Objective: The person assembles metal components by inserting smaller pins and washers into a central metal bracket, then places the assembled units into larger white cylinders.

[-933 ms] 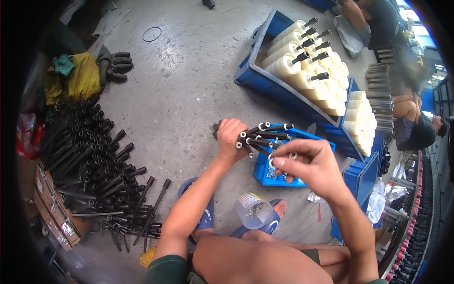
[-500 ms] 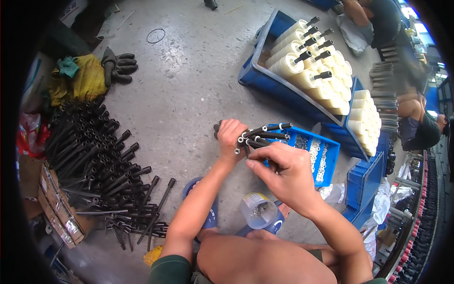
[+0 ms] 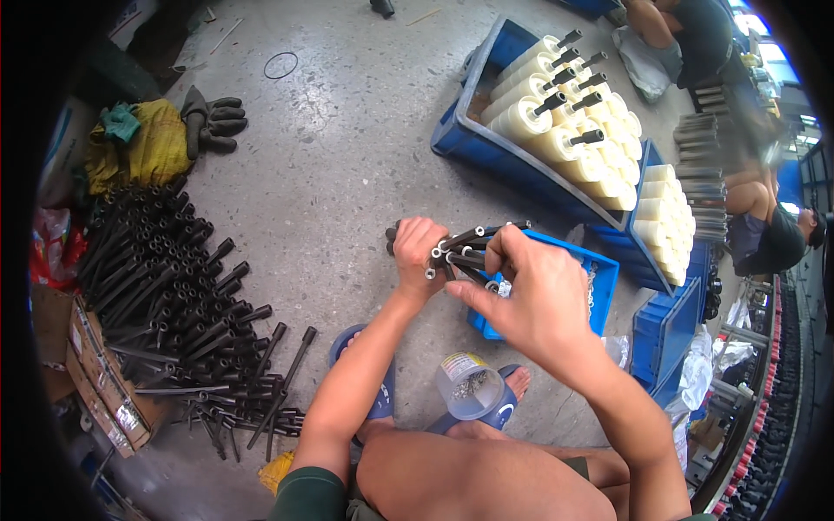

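Note:
My left hand [image 3: 419, 249] is closed around a bundle of black rods [image 3: 469, 259], their ends fanning out to the right. White rings show on several of these ends. Close against the rod ends is my right hand [image 3: 546, 291], its fingers curled and its thumb stretched toward the bundle; whatever it holds is hidden. Beneath that hand lies a blue compartment tray [image 3: 611, 286] of small rings, largely covered by the hand and rods. A clear tub [image 3: 473, 388] with small metal pieces stands between my feet.
A large heap of black rods [image 3: 187, 313] lies left beside cardboard [image 3: 100, 373]. Dark gloves [image 3: 213, 122] rest by a yellow sack [image 3: 152, 143]. Far right, blue crates [image 3: 521, 169] hold cream cylinders [image 3: 599, 156], some with black rods sticking out. Other people [image 3: 773, 221] sit at the right edge.
My right hand has shifted slightly right along the rods, and its thumb and forefinger have moved apart. My left hand still grips the bundle. The whole view has shifted a little.

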A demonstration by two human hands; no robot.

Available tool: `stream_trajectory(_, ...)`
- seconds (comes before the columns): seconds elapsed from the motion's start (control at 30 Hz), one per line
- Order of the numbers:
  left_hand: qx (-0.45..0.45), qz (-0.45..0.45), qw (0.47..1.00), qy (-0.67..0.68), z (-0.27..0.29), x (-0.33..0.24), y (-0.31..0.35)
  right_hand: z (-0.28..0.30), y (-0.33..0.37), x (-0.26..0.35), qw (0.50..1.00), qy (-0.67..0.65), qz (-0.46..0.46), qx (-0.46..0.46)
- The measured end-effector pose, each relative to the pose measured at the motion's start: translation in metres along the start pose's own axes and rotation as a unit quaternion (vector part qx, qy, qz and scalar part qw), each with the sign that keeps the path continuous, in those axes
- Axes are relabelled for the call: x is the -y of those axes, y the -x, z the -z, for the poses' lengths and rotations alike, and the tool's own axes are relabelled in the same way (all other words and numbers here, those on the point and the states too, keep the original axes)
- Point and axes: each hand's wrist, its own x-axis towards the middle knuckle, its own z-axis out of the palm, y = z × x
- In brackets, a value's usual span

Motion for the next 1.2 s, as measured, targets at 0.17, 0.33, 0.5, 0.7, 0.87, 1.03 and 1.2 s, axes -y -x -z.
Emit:
stream_trajectory(0.17,0.003,-0.002,1.0,0.003,-0.002,0.006,0.006,0.0,-0.004,-0.014,0.989,0.06,0.135,-0.03)
stream_trajectory(0.33,-0.005,-0.016,1.0,0.008,-0.003,0.006,0.004,0.021,-0.025,0.011,0.97,0.159,0.178,0.05)
stream_trajectory(0.5,0.011,-0.002,1.0,0.027,0.003,0.004,0.004,0.022,-0.022,-0.006,0.981,0.034,0.173,0.076)
stream_trajectory(0.7,-0.003,-0.017,1.0,0.026,0.004,0.001,0.001,0.053,-0.023,-0.011,0.954,-0.238,-0.017,0.183)
stream_trajectory(0.87,0.013,-0.004,1.0,0.013,0.007,0.0,0.001,0.037,-0.037,0.0,0.939,-0.256,-0.031,0.23)
stream_trajectory(1.03,-0.036,0.067,0.992,0.102,0.004,-0.007,0.001,0.016,-0.053,0.014,0.963,-0.178,0.089,0.182)
stream_trajectory(1.2,-0.032,0.043,0.997,0.062,0.002,0.0,0.004,0.008,-0.067,0.019,0.975,0.034,0.067,0.208)
